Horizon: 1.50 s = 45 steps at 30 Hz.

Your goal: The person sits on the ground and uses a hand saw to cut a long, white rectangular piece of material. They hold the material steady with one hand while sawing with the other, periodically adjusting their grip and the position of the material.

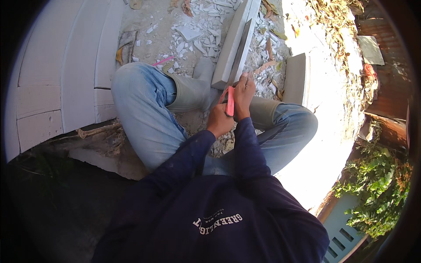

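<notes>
Saw (237, 62): dark blade (242, 48), pinkish-red handle (230, 101) (bright) | left fingers (219, 111) clasp it | right fingers (245, 82): can't tell

The place is looking like an outdoor work yard: sunlight is whitening the ground (320, 153), dry leaves (332, 14) are lying about, a green bush (377, 193) is growing at the lower right, rusty metal sheets (395, 92) are edging the right side, and broken white chips (188, 33) are littering the shaded part.

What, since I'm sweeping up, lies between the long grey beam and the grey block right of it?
White chips and dry leaves lie there, in the head view.
</notes>
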Motion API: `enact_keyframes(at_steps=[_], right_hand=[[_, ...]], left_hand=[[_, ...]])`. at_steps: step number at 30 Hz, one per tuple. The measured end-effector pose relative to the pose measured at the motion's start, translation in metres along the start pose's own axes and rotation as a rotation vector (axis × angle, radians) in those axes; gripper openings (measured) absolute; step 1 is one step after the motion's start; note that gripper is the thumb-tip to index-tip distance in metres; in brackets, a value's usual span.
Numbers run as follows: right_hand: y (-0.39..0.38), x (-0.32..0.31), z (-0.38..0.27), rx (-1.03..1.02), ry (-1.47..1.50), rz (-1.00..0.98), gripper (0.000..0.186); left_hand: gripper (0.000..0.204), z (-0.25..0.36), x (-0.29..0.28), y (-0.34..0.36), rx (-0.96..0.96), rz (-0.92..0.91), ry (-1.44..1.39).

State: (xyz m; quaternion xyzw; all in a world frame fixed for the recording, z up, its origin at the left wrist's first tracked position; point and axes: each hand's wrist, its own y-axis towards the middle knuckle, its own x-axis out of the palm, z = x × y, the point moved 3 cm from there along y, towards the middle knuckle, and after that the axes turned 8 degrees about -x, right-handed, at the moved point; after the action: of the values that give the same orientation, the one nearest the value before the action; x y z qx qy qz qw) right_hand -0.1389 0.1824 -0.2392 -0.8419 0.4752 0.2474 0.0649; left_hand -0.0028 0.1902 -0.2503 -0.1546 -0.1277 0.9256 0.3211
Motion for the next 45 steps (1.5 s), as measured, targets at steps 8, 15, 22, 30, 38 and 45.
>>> enact_keyframes(at_steps=[8,15,22,30,38,45], right_hand=[[-0.016,0.006,0.063,0.355,0.33,-0.085,0.053],[-0.008,-0.001,0.022,0.105,-0.027,-0.2,0.068],[-0.013,-0.016,-0.022,0.089,-0.314,-0.479,0.086],[-0.046,-0.021,-0.025,-0.148,-0.238,-0.31,0.08],[-0.009,-0.021,-0.026,-0.05,-0.334,-0.405,0.076],[0.023,-0.01,0.007,-0.156,-0.269,-0.448,0.076]], left_hand=[[0.008,0.012,0.003,0.005,0.081,-0.055,-0.008],[0.01,0.006,0.007,0.008,0.158,-0.012,0.024],[0.039,0.018,0.011,-0.011,0.37,0.112,-0.047],[0.053,0.017,0.011,0.012,0.165,-0.015,0.099],[0.058,0.031,0.025,0.025,0.087,0.005,0.2],[0.052,0.011,0.023,0.01,0.049,-0.07,0.115]])
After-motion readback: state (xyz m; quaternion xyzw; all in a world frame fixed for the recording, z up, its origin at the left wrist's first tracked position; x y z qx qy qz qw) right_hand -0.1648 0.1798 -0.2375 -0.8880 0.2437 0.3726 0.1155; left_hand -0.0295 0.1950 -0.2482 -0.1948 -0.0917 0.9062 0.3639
